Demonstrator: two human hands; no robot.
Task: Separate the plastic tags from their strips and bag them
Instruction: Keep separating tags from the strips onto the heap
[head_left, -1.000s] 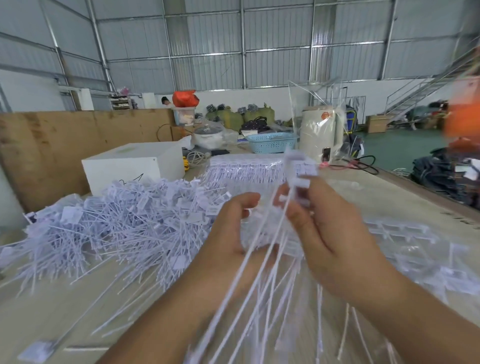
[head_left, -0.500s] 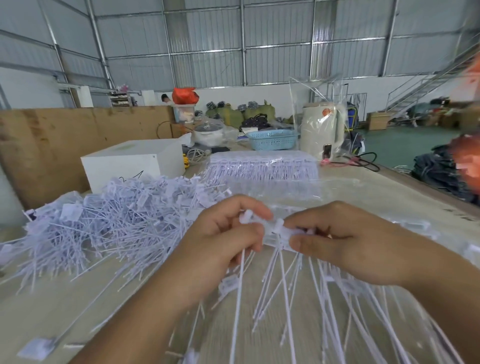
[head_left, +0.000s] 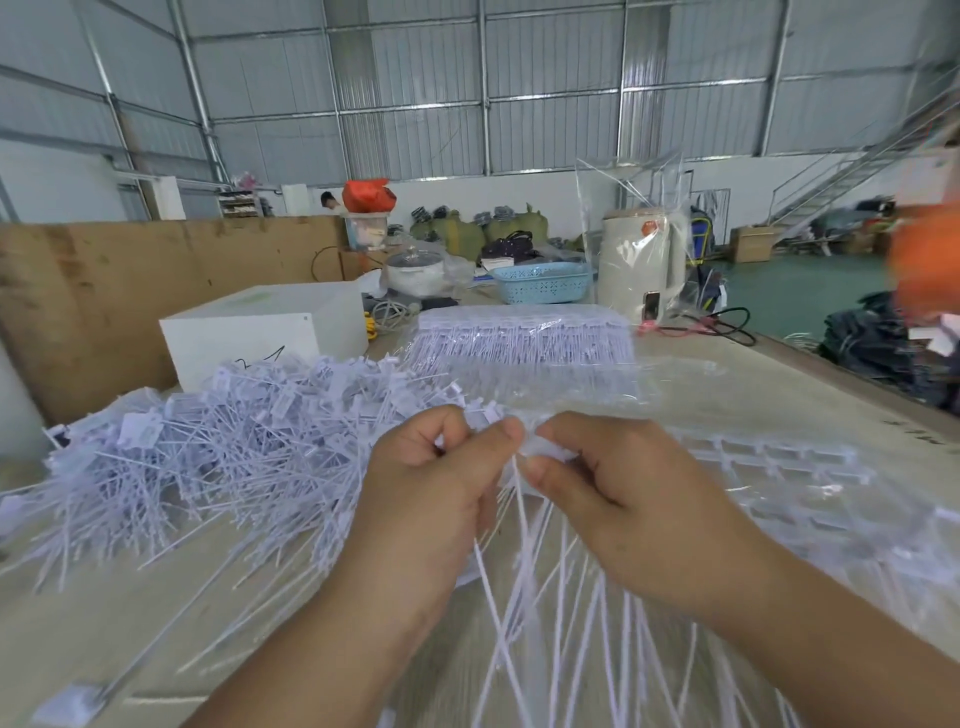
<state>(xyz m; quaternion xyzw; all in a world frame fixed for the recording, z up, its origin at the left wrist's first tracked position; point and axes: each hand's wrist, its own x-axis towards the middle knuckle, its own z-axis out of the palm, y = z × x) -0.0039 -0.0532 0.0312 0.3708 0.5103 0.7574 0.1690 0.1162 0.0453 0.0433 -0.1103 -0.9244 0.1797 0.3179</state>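
Setting: warehouse hall with corrugated metal walls; long pale worktable (head_left: 779, 395) in the foreground; white box (head_left: 260, 327), blue basket (head_left: 540, 283) and a bagged kettle (head_left: 641, 265) at its far end.
Left hand (head_left: 441, 499): thumb and forefinger pinch the head end of a tag strip (head_left: 524, 447); other fingers curled.
Right hand (head_left: 618, 499): fingers curled, pinching the same strip just beside the left hand; thumbs nearly touching.
Tag tails (head_left: 524, 597): long white stems hang from the pinch toward the camera, fanned and crossing.
Loose tags (head_left: 218, 447): large heap on the table left of the hands; judged already separated.
Unsplit strips (head_left: 524, 338): bagged stack beyond the hands.
Clear bag (head_left: 779, 483): flat on the table under and right of the right hand; contents unclear.
Step in hand: judged twisting a tag off its strip.
Risk: crossed tails may snag and drag neighbours out; a hard pull may snap a stem; freed tags may fall into the heap, not the bag.
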